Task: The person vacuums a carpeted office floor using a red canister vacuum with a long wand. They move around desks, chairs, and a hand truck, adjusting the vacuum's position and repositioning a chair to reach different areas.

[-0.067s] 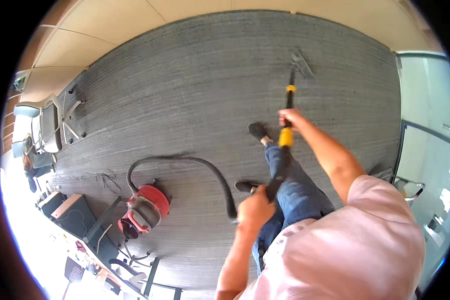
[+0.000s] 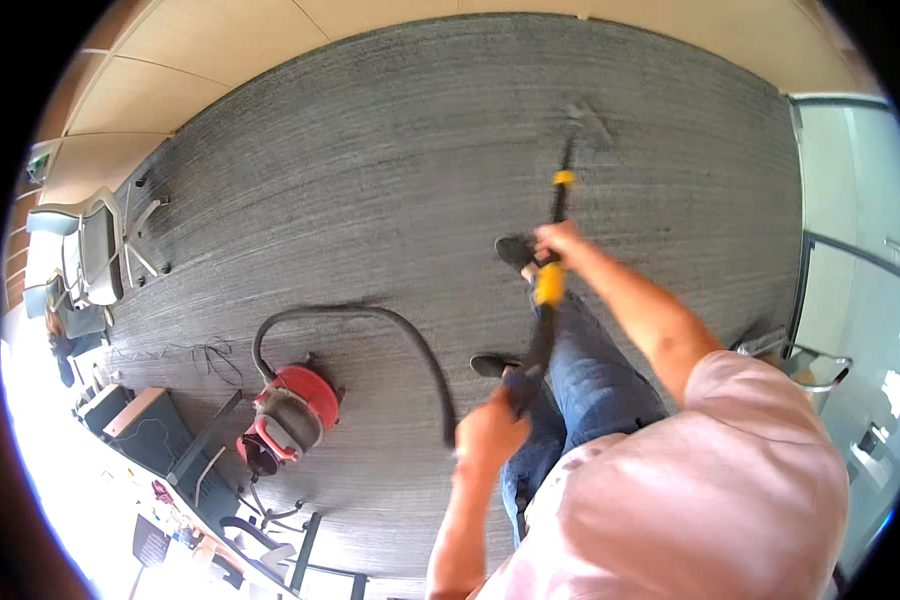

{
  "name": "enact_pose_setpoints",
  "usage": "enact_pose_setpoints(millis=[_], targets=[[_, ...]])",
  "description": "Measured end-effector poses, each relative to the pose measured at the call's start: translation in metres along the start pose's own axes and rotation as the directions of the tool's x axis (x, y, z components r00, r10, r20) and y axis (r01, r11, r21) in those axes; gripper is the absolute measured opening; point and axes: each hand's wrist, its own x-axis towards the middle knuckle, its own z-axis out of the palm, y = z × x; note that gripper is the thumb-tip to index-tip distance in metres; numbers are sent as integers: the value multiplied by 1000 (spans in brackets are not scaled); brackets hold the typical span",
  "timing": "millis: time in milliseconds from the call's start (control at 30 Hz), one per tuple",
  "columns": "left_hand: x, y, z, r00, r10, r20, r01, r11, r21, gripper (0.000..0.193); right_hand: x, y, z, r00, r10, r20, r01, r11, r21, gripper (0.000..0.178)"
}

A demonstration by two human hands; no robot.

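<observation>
Both my hands grip a long black vacuum cleaner wand [image 2: 544, 340] with yellow collars. My left hand [image 2: 490, 432] is closed around its near end, where the black hose [image 2: 425, 355] meets it. Farther along the tube, my right hand [image 2: 558, 243] wraps round it just beyond the larger yellow collar. At the far end the flat floor head [image 2: 592, 125], blurred by motion, rests on the grey carpet [image 2: 390, 220]. The hose loops left to a red and grey canister vacuum [image 2: 295, 412] standing on the carpet.
My shoes [image 2: 515, 250] stand beside the wand. Office chairs [image 2: 100, 250] are at the left, and a loose cable [image 2: 215, 355] lies near the canister. Desks with drawer units [image 2: 150, 430] fill the lower left. Wooden panels [image 2: 220, 40] bound the far side; a glass partition [image 2: 855, 200] bounds the right.
The wand and its floor head have swung left. Both my hands have moved left with it, and the hose has shifted slightly. The canister stays in place.
</observation>
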Motion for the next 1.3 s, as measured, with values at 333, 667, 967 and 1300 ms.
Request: enact_pose_setpoints(millis=[333,667,967,1300], targets=[[-398,-193,58,874,-367,-319,383,924,-13,28,-286,338,287,869,312,385,-262,949,-179,75],[-348,-259,101,315,-482,-818,242,874,-422,53,-311,149,30,923,-22,385,10,999,34,21],[-119,-168,142,995,-96,12,-50,-616,-786,43,-383,39,-236,929,-370,11,369,925,-89,33],[-90,176,118,945,-125,-303,-320,-140,-937,16,-380,-52,-537,923,-364,-122,384,866,321,17]])
